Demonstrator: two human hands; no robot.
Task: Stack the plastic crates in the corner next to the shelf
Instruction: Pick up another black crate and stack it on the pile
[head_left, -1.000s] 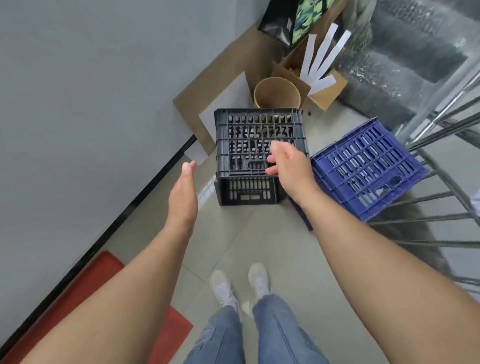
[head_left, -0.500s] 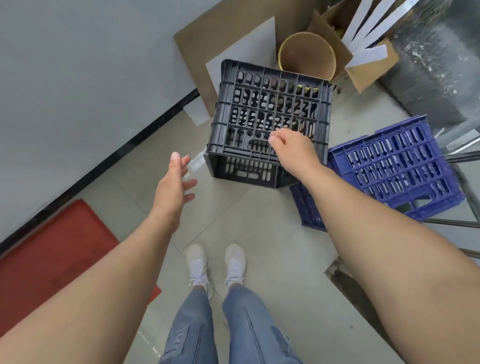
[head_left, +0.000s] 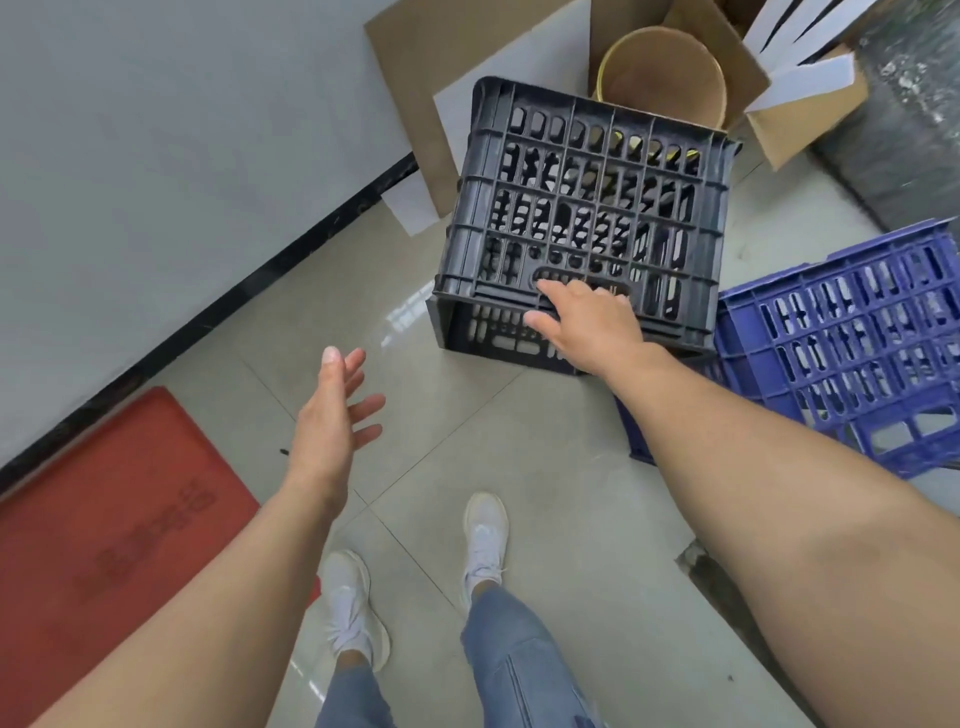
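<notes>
A black plastic crate (head_left: 582, 197) stands upside down on the tiled floor near the wall, its gridded bottom facing up and slightly tilted. My right hand (head_left: 587, 322) is on its near edge, fingers hooked into the handle slot and thumb on the side wall. A blue plastic crate (head_left: 852, 338) lies tipped right beside it, touching the black one's right side. My left hand (head_left: 337, 410) hovers over bare floor left of the black crate, palm inward, fingers spread, holding nothing.
Behind the black crate are flat cardboard sheets (head_left: 431, 67), a round tan tub (head_left: 660, 78) and an open cardboard box (head_left: 789, 119) with white strips. A red mat (head_left: 104, 519) lies by the wall's black baseboard (head_left: 249, 291). My shoes (head_left: 483, 540) stand on the tiles.
My right hand has slid from the crate's top grid down to the handle slot at its near edge. My left hand has dropped lower and away from the crate, fingers spreading.
</notes>
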